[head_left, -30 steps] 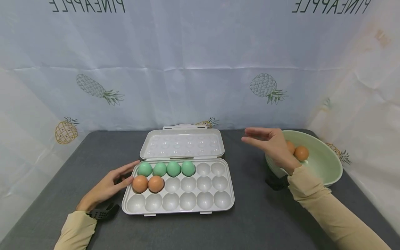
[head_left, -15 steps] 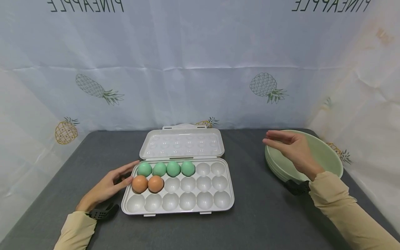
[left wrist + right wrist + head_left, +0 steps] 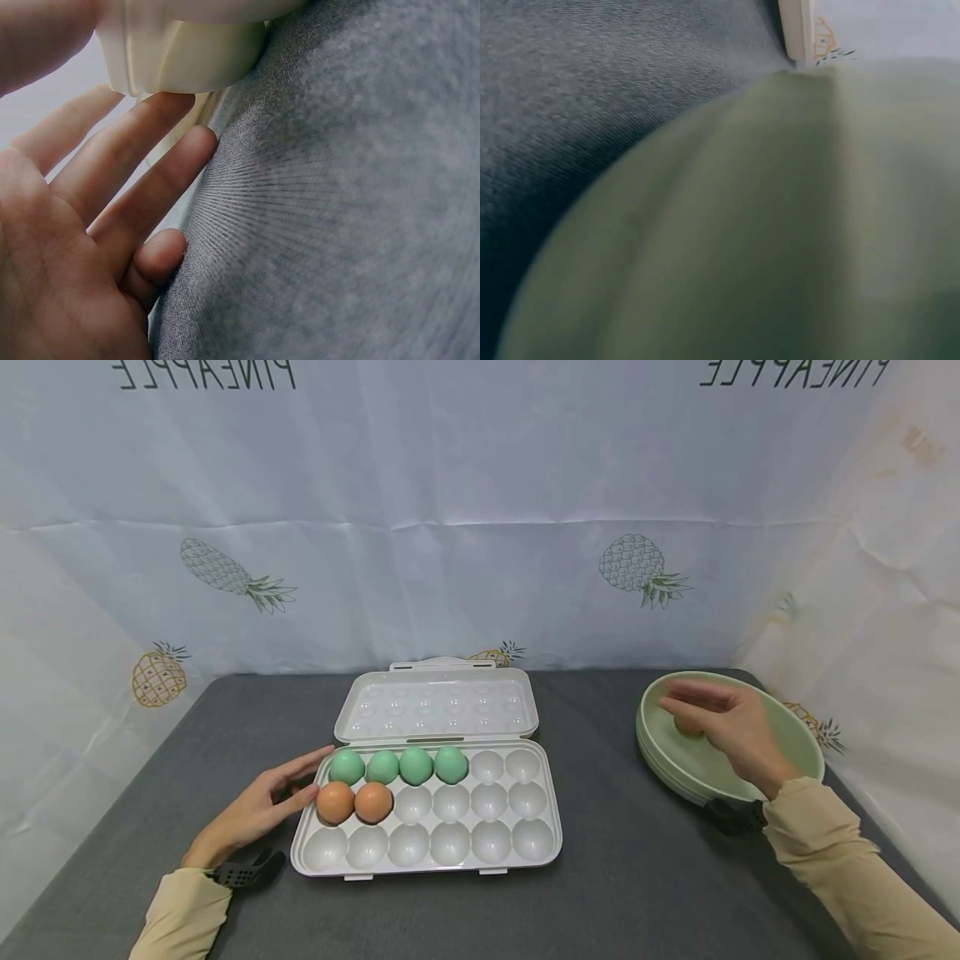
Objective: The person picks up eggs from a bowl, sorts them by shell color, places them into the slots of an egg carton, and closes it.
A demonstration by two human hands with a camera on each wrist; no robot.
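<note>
Over at the far right, the right hand [image 3: 731, 722] has swung from mid-table into the green bowl [image 3: 795, 735], fingers curling over a brown egg [image 3: 686, 727]; whether they've closed on it, I can't tell. Left hand [image 3: 258, 806] stays flat, fingers straight, against the egg tray [image 3: 480, 860]'s left edge.

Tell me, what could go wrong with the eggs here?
1. The right hand reaches into the green bowl, over a brown egg that is mostly hidden. A hasty grip might crack it or let it slip.
2. The bowl sits near the table's right edge; a bump might push it off.
3. The egg tray is steadied only by the left hand's straight fingers at its corner, so it could slide and jostle the eggs in it.
</note>
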